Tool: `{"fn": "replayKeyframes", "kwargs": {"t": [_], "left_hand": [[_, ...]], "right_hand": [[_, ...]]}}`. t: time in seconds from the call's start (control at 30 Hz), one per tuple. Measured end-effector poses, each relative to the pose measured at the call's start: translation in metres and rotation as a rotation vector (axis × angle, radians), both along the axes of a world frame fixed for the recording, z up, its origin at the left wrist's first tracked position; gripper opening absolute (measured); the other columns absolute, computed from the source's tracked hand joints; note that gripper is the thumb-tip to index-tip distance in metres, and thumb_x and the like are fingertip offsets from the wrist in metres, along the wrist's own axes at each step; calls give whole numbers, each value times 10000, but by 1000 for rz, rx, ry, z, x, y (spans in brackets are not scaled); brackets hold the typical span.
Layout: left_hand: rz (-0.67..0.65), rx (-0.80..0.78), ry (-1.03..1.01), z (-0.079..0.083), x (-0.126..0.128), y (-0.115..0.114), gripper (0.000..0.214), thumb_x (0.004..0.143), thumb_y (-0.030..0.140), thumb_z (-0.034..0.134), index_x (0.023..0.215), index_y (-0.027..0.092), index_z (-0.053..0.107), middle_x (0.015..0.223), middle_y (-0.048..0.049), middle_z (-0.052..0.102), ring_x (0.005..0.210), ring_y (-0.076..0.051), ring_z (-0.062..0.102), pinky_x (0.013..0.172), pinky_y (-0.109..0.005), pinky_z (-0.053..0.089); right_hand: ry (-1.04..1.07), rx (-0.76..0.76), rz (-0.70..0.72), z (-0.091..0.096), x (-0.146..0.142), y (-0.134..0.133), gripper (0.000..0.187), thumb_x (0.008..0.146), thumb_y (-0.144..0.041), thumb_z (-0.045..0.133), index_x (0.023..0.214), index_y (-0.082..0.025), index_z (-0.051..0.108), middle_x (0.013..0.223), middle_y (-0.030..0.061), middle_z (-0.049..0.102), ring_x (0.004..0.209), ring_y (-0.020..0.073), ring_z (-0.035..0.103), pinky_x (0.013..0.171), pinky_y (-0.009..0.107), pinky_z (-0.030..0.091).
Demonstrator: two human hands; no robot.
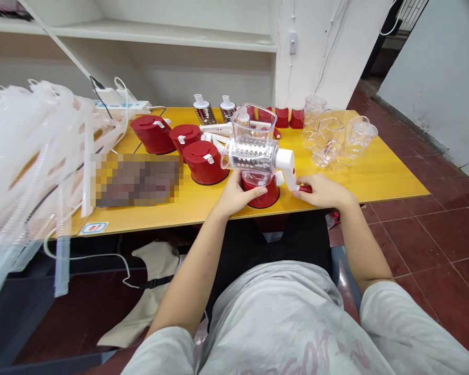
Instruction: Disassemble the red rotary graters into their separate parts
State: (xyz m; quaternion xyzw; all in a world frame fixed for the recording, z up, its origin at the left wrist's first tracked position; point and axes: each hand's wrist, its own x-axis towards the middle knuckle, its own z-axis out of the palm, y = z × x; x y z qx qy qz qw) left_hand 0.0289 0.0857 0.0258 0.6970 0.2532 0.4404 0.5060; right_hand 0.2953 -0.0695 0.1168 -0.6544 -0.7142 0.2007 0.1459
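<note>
- Fingers of the left hand (240, 194) curled and closed around the join between the clear body and the red suction base (261, 195), grasping the unit from its left side.
- Fingers of the right hand (324, 191) closed on the red crank knob (305, 189) at the end of the white crank arm (290, 167).
- Hand-cranked drum grater (254, 148) stands upright near the table's near edge, just right of centre; perforated steel drum (250, 159) sits inside the clear body, and base and crank are on.
- Both forearms reach forward from the near side, wrists low, hands either side of the unit.
- Left of it: three red round bases (153, 134) with white tabs, one almost touching the grater.
- Far side: two steel drums with white caps (204, 110); loose white crank arms (214, 130); small red parts (282, 117).
- Right: cluster of clear plastic bodies (324, 138), not fitted to bases or drums.
- Yellow table (379, 177) carries all of these; power strip (117, 108) at far left.
- Pixelated patch (136, 179) near left: contents cannot be told.
- Clear plastic sleeves (27, 156) hang at far left, in front of the table corner.
</note>
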Motion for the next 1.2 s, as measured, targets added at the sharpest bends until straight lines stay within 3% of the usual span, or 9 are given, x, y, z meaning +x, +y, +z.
{"fn": "replayKeyframes", "kwargs": {"t": [0.2, 0.4, 0.47, 0.53, 0.7, 0.87, 0.97, 1.07, 1.2], "left_hand": [[36, 34, 51, 4, 2, -7, 1015, 672, 806, 1025, 1405, 182, 702, 1476, -200, 784, 1459, -445, 731, 1332, -630, 544], [-76, -6, 167, 16, -12, -10, 1190, 671, 664, 1087, 1638, 233, 545, 1710, -209, 639, 1626, -455, 620, 1401, -637, 483], [-122, -58, 239, 24, -18, -15, 1254, 676, 569, 1106, 1703, 244, 462, 1766, -220, 587, 1612, -448, 642, 1381, -644, 515], [-112, -90, 277, 31, -20, -21, 1181, 696, 509, 1097, 1669, 231, 488, 1741, -217, 611, 1545, -435, 703, 1336, -631, 569], [-73, -92, 259, 44, 17, -17, 1007, 683, 373, 1075, 1552, 221, 590, 1640, -181, 707, 1425, -396, 777, 1276, -598, 618], [1, 73, 326, 50, 78, 26, 908, 673, 338, 1069, 1456, 161, 644, 1588, -209, 718, 1510, -408, 693, 1362, -596, 513], [28, 78, 363, 49, 98, 44, 902, 664, 325, 1060, 1441, 151, 637, 1579, -218, 707, 1519, -416, 673, 1373, -618, 482], [44, 99, 371, 46, 97, 45, 930, 700, 358, 1038, 1492, 140, 603, 1592, -238, 683, 1522, -422, 662, 1384, -633, 459], [0, 138, 322, 50, 68, 27, 1079, 711, 320, 1013, 1653, 212, 499, 1709, -213, 588, 1558, -395, 647, 1399, -610, 454]], "right_hand": [[184, 132, -18, -9, -19, 8, 428, 1091, -594, 712, 1198, -189, 802, 1025, 62, 842, 854, 217, 717, 783, 321, 462], [250, 173, -87, -15, -13, 9, 410, 1082, -606, 722, 1094, -198, 768, 863, 48, 787, 731, 202, 685, 684, 323, 464], [308, 203, -99, -14, -7, 6, 401, 1073, -607, 735, 1074, -206, 754, 852, 45, 779, 729, 208, 698, 669, 330, 500], [382, 235, -112, -11, -2, 1, 422, 1065, -638, 748, 1068, -216, 747, 860, 46, 785, 722, 210, 716, 657, 340, 548], [501, 282, -177, 7, 7, -15, 536, 1020, -757, 788, 1046, -224, 739, 843, 45, 780, 616, 194, 731, 576, 363, 612], [524, 313, -219, 20, 13, -28, 512, 967, -715, 881, 1077, -230, 759, 840, 22, 783, 605, 171, 728, 532, 323, 627], [517, 335, -235, 21, 18, -31, 497, 973, -702, 879, 1085, -234, 757, 838, 14, 778, 616, 161, 724, 535, 307, 630], [520, 352, -254, 21, 22, -32, 500, 973, -706, 876, 1070, -230, 758, 836, 21, 779, 639, 172, 736, 546, 315, 640], [547, 369, -268, 24, 23, -34, 536, 947, -732, 887, 1035, -218, 763, 833, 28, 780, 613, 165, 715, 538, 326, 637]]}}
